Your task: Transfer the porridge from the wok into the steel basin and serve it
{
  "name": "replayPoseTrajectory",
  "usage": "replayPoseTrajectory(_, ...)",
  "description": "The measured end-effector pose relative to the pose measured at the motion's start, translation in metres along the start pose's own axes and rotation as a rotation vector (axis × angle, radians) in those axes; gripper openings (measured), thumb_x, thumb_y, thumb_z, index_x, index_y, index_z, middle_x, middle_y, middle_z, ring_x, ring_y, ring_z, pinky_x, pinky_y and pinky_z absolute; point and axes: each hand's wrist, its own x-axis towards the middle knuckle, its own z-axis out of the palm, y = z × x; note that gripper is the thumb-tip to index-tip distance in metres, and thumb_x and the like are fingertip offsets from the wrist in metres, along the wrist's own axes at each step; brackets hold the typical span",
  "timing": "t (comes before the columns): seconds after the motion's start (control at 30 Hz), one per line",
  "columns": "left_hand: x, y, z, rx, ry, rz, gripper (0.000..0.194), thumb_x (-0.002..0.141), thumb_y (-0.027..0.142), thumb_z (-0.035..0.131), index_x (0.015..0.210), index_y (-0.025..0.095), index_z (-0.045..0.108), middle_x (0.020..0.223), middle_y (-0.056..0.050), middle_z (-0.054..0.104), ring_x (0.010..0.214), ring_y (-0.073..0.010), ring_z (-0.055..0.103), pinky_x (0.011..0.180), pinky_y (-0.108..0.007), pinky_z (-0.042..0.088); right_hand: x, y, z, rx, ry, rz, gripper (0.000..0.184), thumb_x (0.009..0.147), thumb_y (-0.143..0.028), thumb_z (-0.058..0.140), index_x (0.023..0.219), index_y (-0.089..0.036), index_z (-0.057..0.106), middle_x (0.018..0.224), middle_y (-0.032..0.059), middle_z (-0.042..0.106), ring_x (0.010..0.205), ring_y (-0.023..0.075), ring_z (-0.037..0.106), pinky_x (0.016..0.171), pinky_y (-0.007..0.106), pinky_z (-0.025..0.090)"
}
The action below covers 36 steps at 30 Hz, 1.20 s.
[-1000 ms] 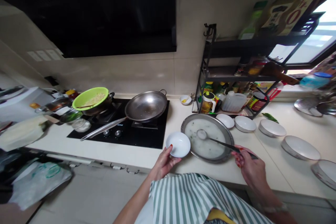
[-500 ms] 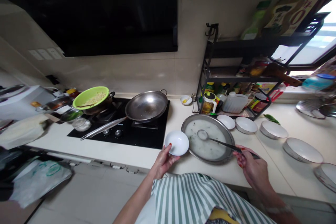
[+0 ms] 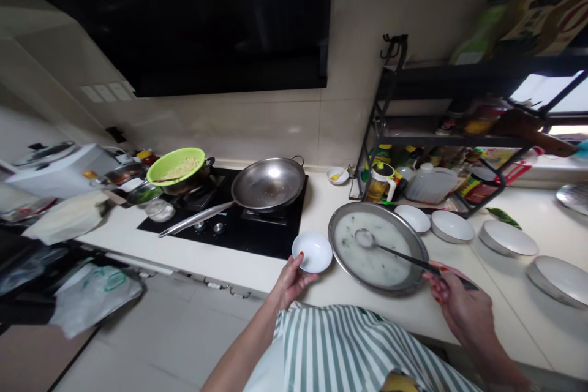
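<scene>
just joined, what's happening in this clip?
A person in a striped apron stands at a kitchen counter. The left hand holds a small white bowl beside a wide metal pan of pale soup. The right hand grips a ladle whose scoop rests in the soup. A row of empty white bowls sits to the right; an empty wok is on the stove.

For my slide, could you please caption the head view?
Left hand holds bowl; right hand holds ladle in basin.

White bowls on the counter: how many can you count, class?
6: one in the left hand, four in a row right of the basin, one small by the rack. More may be out of view.
</scene>
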Motion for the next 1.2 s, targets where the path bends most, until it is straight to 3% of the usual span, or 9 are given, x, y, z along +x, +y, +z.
replayPoseTrajectory(0.43, 0.008, 0.006, -0.001, 0.023, -0.015, -0.005, 0.048, 0.078, 0.025, 0.074, 0.118, 0.018, 0.048, 0.105, -0.011, 0.064, 0.079, -0.0251, 0.070, 0.059, -0.034, 0.061, -0.011, -0.013, 0.017, -0.030, -0.045, -0.002, 0.029, 0.054, -0.033, 0.076, 0.077, -0.018, 0.071, 0.055, 0.0085, 0.066, 0.049, 0.0166, 0.053, 0.034, 0.024, 0.032)
replayPoseTrajectory(0.63, 0.012, 0.007, -0.004, 0.034, -0.014, -0.008, 0.054, 0.078, 0.025, 0.075, 0.124, 0.018, 0.048, 0.113, -0.014, 0.063, 0.086, -0.0269, 0.069, 0.064, -0.035, 0.061, -0.024, -0.016, 0.035, -0.043, -0.136, 0.006, 0.031, 0.056, -0.038, 0.077, 0.079, -0.018, 0.071, 0.056, 0.0076, 0.066, 0.047, 0.0160, 0.053, 0.035, 0.024, 0.036)
replayPoseTrajectory(0.83, 0.015, 0.006, -0.006, 0.023, -0.029, -0.023, 0.053, 0.079, 0.026, 0.074, 0.124, 0.018, 0.048, 0.111, -0.013, 0.064, 0.086, -0.0262, 0.070, 0.064, -0.035, 0.061, -0.039, -0.003, 0.050, -0.133, -0.264, -0.022, 0.043, 0.063, -0.050, 0.075, 0.090, -0.017, 0.070, 0.060, 0.0060, 0.067, 0.044, 0.0139, 0.050, 0.035, 0.023, 0.035)
replayPoseTrajectory(0.93, 0.015, 0.005, -0.007, -0.008, -0.032, -0.024, 0.052, 0.079, 0.024, 0.074, 0.123, 0.018, 0.049, 0.110, -0.013, 0.065, 0.086, -0.0263, 0.070, 0.063, -0.034, 0.062, -0.043, 0.007, 0.049, -0.255, -0.388, -0.128, 0.047, 0.070, -0.052, 0.070, 0.099, -0.014, 0.071, 0.060, 0.0050, 0.067, 0.043, 0.0131, 0.049, 0.037, 0.025, 0.040)
replayPoseTrajectory(1.03, 0.016, 0.005, -0.007, -0.035, -0.042, -0.029, 0.050, 0.079, 0.024, 0.074, 0.123, 0.017, 0.049, 0.109, -0.013, 0.066, 0.084, -0.0261, 0.070, 0.062, -0.033, 0.062, -0.046, 0.012, 0.044, -0.389, -0.548, -0.321, 0.040, 0.078, -0.046, 0.065, 0.103, -0.017, 0.074, 0.065, 0.0059, 0.069, 0.048, 0.0144, 0.054, 0.042, 0.026, 0.046)
replayPoseTrajectory(1.2, 0.017, 0.004, -0.009, -0.048, -0.052, -0.038, 0.048, 0.080, 0.022, 0.073, 0.122, 0.016, 0.051, 0.105, -0.012, 0.067, 0.083, -0.0250, 0.070, 0.062, -0.033, 0.061, -0.049, 0.013, 0.039, -0.516, -0.760, -0.611, 0.025, 0.079, -0.035, 0.063, 0.096, -0.025, 0.078, 0.089, 0.0090, 0.076, 0.083, 0.0232, 0.069, 0.074, 0.033, 0.057)
